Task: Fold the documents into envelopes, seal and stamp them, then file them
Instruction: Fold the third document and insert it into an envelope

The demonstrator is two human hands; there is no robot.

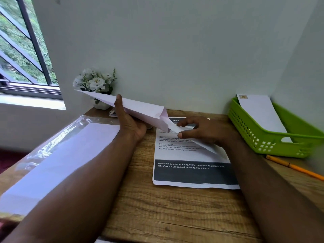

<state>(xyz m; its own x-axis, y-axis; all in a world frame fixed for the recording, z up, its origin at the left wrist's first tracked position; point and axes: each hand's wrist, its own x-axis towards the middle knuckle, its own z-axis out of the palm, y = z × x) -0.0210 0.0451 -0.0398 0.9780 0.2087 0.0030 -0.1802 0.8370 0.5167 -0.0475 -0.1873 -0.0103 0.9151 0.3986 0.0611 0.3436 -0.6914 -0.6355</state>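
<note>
Envelope (140, 109): white; held tilted above the wooden desk (175, 207), mouth toward the folded document (192, 139)
Left hand (129, 123): gripped the envelope from beneath, thumb on top
Right hand (206, 132): pinched the folded document at the envelope's mouth
Basket (273, 137): green; stamped envelope (259, 111) inside

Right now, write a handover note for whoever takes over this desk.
Left hand: holds a white envelope up off the desk, thumb on top.
Right hand: fingers pinch a folded white sheet whose end meets the envelope's open end; whether it is inside yet cannot be told.
Printed document: lies flat and unfolded on the desk under the right hand.
Green basket: holds one stamped envelope, filed.
Pack of envelopes: in clear wrap at the left.
Left: seat the sheet, seal, stamp, file; then the printed document.
</note>
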